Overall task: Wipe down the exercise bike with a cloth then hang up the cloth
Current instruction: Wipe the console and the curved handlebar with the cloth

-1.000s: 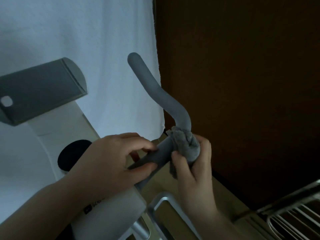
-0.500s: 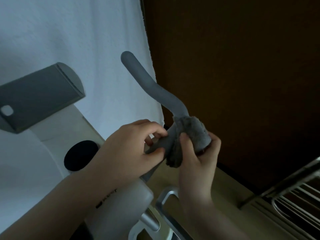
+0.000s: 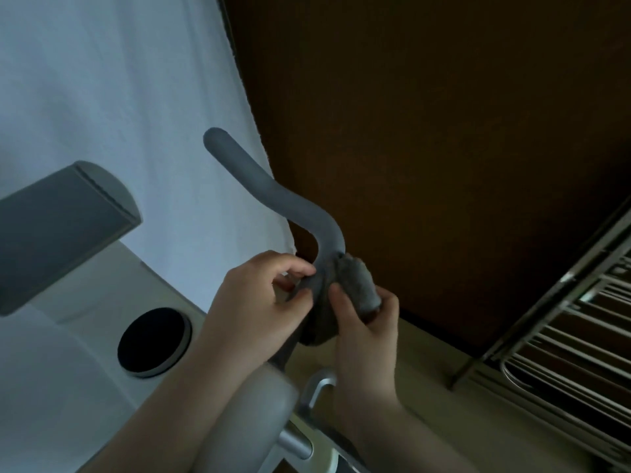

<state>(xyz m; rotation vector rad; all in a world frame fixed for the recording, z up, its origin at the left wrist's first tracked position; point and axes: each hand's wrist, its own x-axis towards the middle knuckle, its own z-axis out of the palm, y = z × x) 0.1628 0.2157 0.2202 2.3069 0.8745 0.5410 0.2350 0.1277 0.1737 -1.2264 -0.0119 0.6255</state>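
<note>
The right hand (image 3: 362, 322), fingers curled round the grey cloth (image 3: 355, 288), is sliding it further up the handlebar (image 3: 273, 186) toward the bend, while the left hand (image 3: 259, 302) is still pinching the bar just below, so wiping is progressing

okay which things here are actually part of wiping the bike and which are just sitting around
Part of the job:
- grey cloth, gripped by the right hand
- handlebar, held by the left hand
- bike body

Just around:
- metal rack
- white sheet
- dark wooden panel
</note>
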